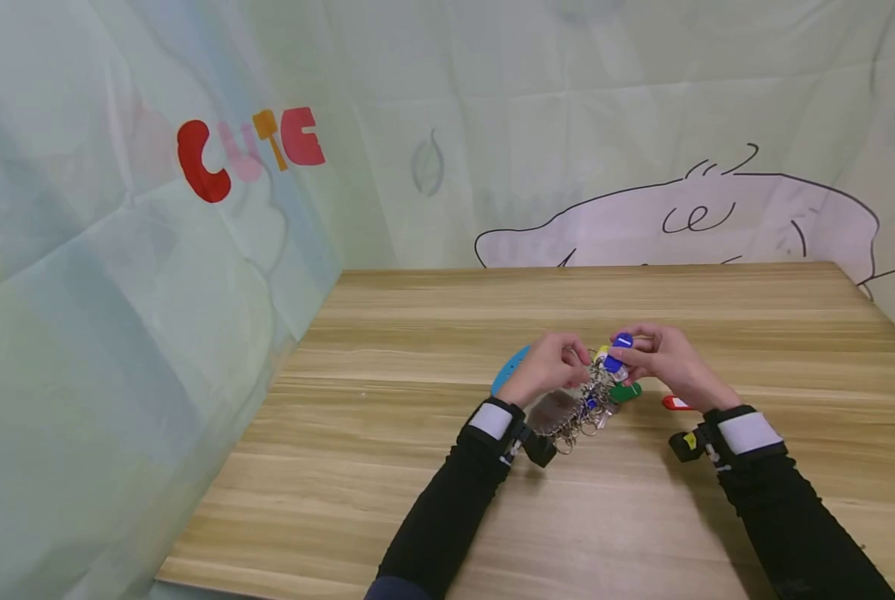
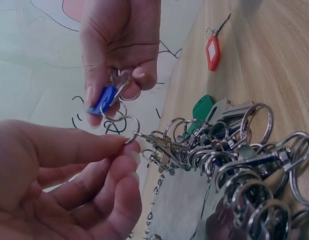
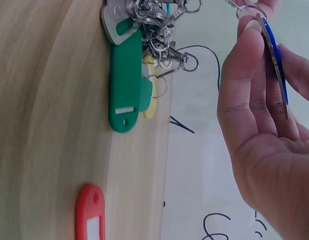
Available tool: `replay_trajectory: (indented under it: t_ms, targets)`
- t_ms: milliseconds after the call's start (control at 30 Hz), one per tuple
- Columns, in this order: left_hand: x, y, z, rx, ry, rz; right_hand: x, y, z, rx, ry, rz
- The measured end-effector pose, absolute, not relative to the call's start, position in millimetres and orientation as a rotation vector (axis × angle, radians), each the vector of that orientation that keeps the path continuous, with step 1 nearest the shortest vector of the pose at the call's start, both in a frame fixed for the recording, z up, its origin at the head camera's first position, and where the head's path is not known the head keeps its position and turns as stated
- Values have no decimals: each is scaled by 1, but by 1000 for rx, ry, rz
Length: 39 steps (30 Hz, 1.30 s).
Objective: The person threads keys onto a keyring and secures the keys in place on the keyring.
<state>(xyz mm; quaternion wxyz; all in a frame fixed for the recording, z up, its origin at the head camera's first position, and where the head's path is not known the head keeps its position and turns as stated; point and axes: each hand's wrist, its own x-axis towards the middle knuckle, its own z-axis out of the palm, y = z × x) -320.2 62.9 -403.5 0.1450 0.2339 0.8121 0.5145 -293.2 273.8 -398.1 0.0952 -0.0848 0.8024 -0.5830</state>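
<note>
My left hand (image 1: 552, 367) pinches a thin metal ring (image 2: 138, 122) between thumb and forefinger. Opposite it, my right hand (image 1: 668, 360) grips a blue key tag (image 1: 618, 352); a flat metal key (image 3: 270, 47) lies against the tag. The tag's own ring meets the ring in my left fingers, though whether they are linked I cannot tell. Just below hangs or lies a dense bunch of metal rings and clasps (image 2: 214, 155). A green key tag (image 3: 125, 85) sticks out of this bunch on the table, with a yellow tag (image 3: 150, 107) behind it.
On the wooden table (image 1: 387, 467), a red key tag (image 1: 676, 403) with a key lies right of the bunch. A blue rounded edge (image 1: 509, 369) shows behind my left hand. A greyish, shiny surface (image 1: 555, 408) lies under the rings. Printed cloth (image 1: 447, 125) hangs behind.
</note>
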Motion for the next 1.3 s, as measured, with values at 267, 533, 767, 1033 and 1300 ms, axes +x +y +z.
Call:
replay_trajectory:
  t_ms: [267,533,767,1033,1300]
  targets:
    - [-320,64,-400,851,2492,1128,-294,283,-397,-274,2462,-1658]
    - [-313,69,-402,1049,2489,612,-295,290,-402,-291,2491,-1562]
    - [-307,73,-411,1004,2559,489,-293,297,-400,-278,2624,-1424]
    - [-303,79,-413,1009,2612,437,-291,321,-389,-267,2722,-1178]
    - [-306,79,-413,1025,2635,516,-289,345,-383,-256,2698,-843]
